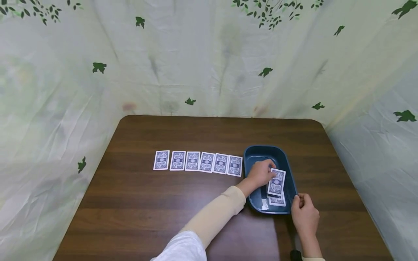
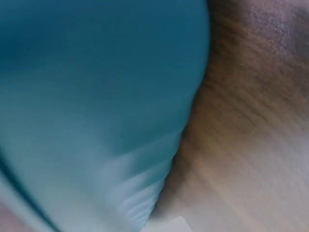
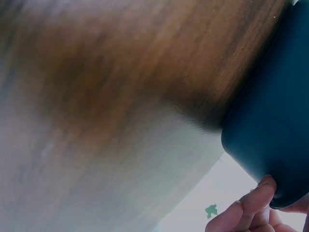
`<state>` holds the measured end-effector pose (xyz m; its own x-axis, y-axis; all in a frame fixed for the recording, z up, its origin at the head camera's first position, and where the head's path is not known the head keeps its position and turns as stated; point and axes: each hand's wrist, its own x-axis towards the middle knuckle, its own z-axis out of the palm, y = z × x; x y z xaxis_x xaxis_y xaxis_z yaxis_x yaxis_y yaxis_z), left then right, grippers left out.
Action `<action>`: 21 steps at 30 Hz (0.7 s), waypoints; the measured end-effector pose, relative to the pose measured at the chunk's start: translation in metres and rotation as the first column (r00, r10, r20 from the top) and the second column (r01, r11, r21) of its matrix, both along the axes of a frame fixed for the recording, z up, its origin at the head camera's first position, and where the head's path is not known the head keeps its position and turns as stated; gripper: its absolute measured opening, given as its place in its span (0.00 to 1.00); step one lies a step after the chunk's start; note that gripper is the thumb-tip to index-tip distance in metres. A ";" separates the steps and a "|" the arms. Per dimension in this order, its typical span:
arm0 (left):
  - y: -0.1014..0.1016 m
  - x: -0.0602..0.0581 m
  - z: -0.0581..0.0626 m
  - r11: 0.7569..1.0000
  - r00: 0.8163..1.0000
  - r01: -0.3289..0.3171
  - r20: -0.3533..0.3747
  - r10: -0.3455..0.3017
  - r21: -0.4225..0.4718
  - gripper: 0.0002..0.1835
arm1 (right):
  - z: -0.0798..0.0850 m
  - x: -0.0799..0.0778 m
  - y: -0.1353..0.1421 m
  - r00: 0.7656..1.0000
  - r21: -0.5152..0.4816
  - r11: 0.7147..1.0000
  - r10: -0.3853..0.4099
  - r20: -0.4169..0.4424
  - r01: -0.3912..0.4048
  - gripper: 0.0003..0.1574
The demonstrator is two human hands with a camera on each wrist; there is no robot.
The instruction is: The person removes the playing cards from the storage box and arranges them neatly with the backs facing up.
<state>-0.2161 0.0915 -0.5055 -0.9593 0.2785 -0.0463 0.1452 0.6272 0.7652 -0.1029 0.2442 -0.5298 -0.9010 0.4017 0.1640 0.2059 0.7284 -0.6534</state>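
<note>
Dark blue, the tray (image 1: 262, 151) lies on the bench (image 1: 130, 217), left rim just beside six face-down playing cards (image 1: 193, 161); wood stretches wide to their left. Inside, the left hand (image 1: 261, 174) pinches a card (image 1: 277, 183), partly hiding cards beneath (image 1: 277, 201). The right hand (image 1: 306, 214) grips the tray's near-right corner. The left wrist view is blurred.

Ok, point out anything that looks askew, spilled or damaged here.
The row of cards isn't straight: toward the right end in the head view, cards sit lower and tilt, and the gaps narrow. Inside the blue tray, the overlapping cards are staggered, not squared up. I see no spill or damage.
</note>
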 end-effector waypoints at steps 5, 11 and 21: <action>-0.013 0.004 0.012 0.993 0.998 -0.060 -0.020 0.063 0.097 0.09 | 0.000 0.000 0.001 1.000 0.005 1.000 0.001 -0.007 -0.001 0.14; -0.042 0.015 0.028 0.964 0.990 -0.142 0.031 0.139 0.225 0.10 | -0.001 -0.001 -0.003 1.000 0.002 1.000 0.003 -0.020 -0.003 0.14; -0.110 0.035 0.035 0.882 0.959 -0.280 0.064 0.277 0.379 0.11 | 0.002 -0.001 -0.001 1.000 -0.010 1.000 -0.005 -0.002 0.005 0.14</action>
<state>-0.1808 -0.0186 -0.4708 -1.0000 -0.0020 0.0017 0.0010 0.3021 0.9533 -0.1043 0.2434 -0.5281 -0.8986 0.4080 0.1616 0.2083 0.7206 -0.6613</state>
